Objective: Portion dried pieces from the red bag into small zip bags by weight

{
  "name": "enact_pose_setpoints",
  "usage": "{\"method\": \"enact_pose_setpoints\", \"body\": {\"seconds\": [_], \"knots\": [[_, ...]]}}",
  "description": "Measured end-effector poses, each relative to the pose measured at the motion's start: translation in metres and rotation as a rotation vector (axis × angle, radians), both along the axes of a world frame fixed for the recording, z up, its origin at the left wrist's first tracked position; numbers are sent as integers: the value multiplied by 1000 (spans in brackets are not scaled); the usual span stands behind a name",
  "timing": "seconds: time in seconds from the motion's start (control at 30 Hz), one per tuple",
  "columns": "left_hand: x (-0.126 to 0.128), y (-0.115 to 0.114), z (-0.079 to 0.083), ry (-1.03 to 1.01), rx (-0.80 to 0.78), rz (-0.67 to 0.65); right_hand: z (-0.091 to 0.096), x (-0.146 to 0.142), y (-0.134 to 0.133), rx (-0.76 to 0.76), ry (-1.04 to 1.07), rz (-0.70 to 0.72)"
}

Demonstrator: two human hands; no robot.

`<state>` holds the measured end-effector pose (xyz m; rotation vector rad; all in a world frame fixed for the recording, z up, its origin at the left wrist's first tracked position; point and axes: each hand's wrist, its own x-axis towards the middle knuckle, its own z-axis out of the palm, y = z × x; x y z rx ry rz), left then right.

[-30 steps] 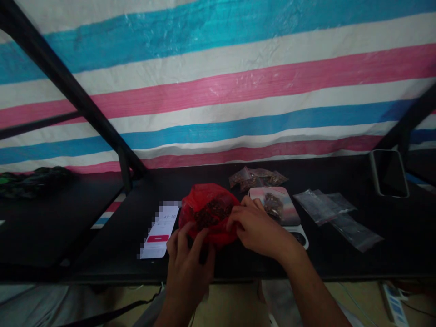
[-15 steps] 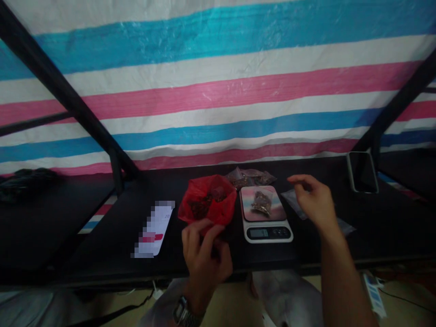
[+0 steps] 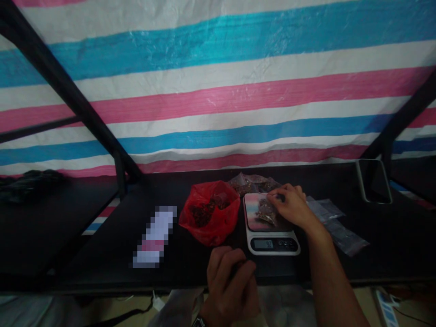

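Observation:
A red plastic bag [image 3: 211, 213] with dark dried bits inside stands open on the black table [image 3: 374, 236]. Right of it is a small kitchen scale [image 3: 272, 243] with a small clear bag [image 3: 264, 211] of dried bits on its platform. My right hand [image 3: 289, 206] rests on the platform's far right, fingers curled and touching that small bag. My left hand [image 3: 230, 281] is at the table's front edge below the red bag, fingers curled in; I cannot see anything in it.
Filled clear bags [image 3: 254, 183] lie behind the scale. Empty clear bags [image 3: 335, 225] lie right of it. A phone [image 3: 374, 181] lies at far right, a blurred-out phone [image 3: 155, 236] left of the red bag. Black frame posts [image 3: 119, 175] rise at the table's back corners.
My right hand came back from the right and settled on the small bag on the scale. My left hand let go of the red bag and drew back to the table's front edge.

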<state>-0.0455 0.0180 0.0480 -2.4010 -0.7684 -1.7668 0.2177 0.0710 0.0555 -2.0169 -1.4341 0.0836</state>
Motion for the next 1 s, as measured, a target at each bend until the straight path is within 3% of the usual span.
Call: {"method": "enact_pose_setpoints", "body": {"seconds": [0.13,0.23,0.33,0.43,0.5,0.6,0.7,0.83,1.0], "knots": [[0,5,0,-64,-62,-17,16,-4,-5,-6,44,85],[0,12,-4,-188,-228,-82,42,-20,-15,12,173,375],[-3,21,-4,-354,-635,-301,72,-55,-28,-42,258,659],[-10,29,3,-426,-1117,-681,91,-91,-38,-86,280,810],[-15,32,9,-427,-1318,-777,96,-105,-41,-113,290,877],[-25,36,14,-447,-1334,-638,91,-108,-34,-53,293,874],[-37,40,14,-521,-1157,-344,77,-108,-10,43,245,658],[-53,46,7,-643,-959,2,55,-125,32,-192,-146,434],[-59,52,-6,-556,-864,163,35,-145,59,-290,-302,369]]}}
